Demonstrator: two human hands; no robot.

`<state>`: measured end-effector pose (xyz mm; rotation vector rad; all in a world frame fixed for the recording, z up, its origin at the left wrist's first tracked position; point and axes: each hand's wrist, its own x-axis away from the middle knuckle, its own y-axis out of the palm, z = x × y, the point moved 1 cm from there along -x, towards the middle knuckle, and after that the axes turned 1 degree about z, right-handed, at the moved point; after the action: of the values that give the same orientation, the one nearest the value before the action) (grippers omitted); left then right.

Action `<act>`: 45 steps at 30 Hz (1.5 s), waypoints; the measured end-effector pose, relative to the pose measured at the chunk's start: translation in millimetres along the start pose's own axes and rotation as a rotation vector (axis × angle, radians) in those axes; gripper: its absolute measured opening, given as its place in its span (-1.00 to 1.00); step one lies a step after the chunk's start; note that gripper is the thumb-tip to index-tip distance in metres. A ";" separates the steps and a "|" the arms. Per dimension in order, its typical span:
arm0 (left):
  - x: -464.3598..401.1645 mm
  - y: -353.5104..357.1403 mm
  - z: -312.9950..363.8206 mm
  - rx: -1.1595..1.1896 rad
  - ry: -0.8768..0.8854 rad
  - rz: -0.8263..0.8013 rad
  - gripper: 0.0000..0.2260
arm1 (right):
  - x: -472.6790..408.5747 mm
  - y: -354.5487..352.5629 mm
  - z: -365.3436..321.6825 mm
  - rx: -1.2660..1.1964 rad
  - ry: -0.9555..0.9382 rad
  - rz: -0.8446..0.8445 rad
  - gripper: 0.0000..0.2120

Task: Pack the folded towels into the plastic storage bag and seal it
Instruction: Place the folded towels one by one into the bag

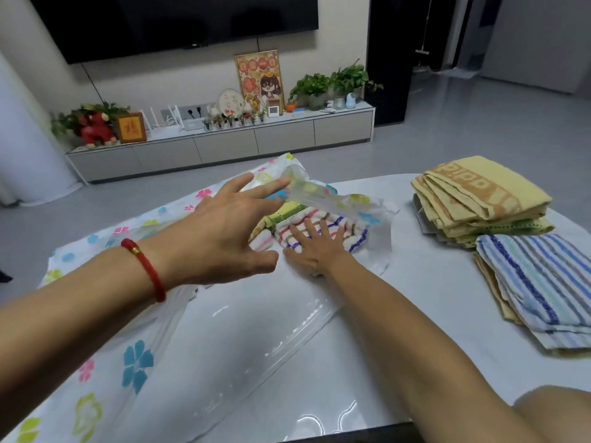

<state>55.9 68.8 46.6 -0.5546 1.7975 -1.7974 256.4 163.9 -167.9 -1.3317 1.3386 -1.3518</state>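
Our right hand [315, 247] lies flat with fingers spread on the striped towel [323, 233], pressing it down inside the mouth of the plastic storage bag [224, 330]; our left hand [224, 231] hovers just above and to the left of it, fingers straight and splayed, their tips touching the raised clear flap of the bag; a red cord bracelet [145, 266] circles the left wrist.

The towel under the right palm is white with red, blue, green and brown stripes, folded; a yellow-green towel [276, 215] lies against its far left side, also under the plastic. The flap lifted over them partly hides both towels, and our left hand covers the near left part of them.

The bag is clear on its near face and printed with blue, pink and green flowers on its left side; it sprawls across the left and middle of the white table [415, 314], its near end rumpled and glossy.

To the right, well apart from the bag, wait two piles: a far stack of yellow towels [479, 199] with an orange patterned band, and nearer, a blue-striped towel [540, 282] on top of pale yellow ones.

Beyond the table stand a low grey cabinet [224, 148] with potted plants [335, 83] and a framed picture [259, 79]; a dark screen [172, 20] hangs above.
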 end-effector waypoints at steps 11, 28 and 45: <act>-19.3 50.9 11.4 0.100 -0.066 0.014 -0.37 | 177.7 -57.9 97.6 0.161 -0.266 0.446 -0.78; -22.9 59.7 16.4 0.038 -0.182 0.006 -0.34 | 249.8 -79.9 303.6 -0.532 0.856 0.273 -0.36; -37.8 10.9 9.5 0.068 -0.170 0.030 -0.25 | 152.3 -78.2 48.2 -1.626 -0.066 -0.539 -0.60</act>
<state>92.0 85.5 39.2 -0.6308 1.6168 -1.7292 294.3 17.0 -74.9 -2.8520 2.1912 -0.1845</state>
